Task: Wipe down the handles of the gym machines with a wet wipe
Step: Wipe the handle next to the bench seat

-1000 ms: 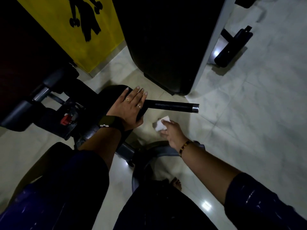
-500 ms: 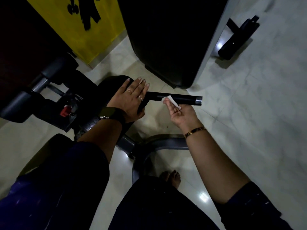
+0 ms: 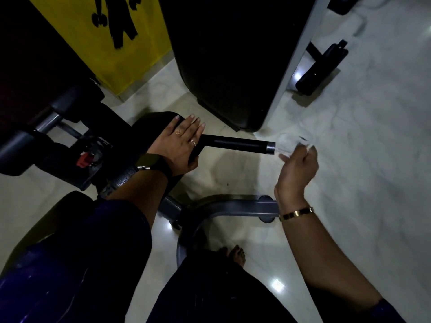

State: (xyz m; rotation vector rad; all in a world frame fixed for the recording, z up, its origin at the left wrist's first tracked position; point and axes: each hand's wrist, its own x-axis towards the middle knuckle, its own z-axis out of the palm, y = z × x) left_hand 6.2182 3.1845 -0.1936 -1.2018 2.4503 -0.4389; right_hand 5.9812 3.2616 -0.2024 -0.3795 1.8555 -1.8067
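A black machine handle [image 3: 238, 144] with a silver end cap sticks out to the right at mid frame. My left hand [image 3: 178, 145] lies flat with straight fingers on the black round pad [image 3: 149, 122] at the handle's base. My right hand [image 3: 297, 164] is just past the handle's silver tip, blurred by motion, and holds the white wet wipe [image 3: 288, 143] in its fingers. The wipe is off the end of the handle.
A large black padded machine part [image 3: 224, 61] stands behind the handle. A grey curved base frame [image 3: 233, 206] runs on the pale tiled floor below my right wrist. A black foot bar [image 3: 321, 66] lies far right. A yellow sign [image 3: 112, 43] is at the back left.
My right hand brought the wipe up to the handle, then slid it rightward along the bar and off its silver tip. My left hand stayed on the pad.
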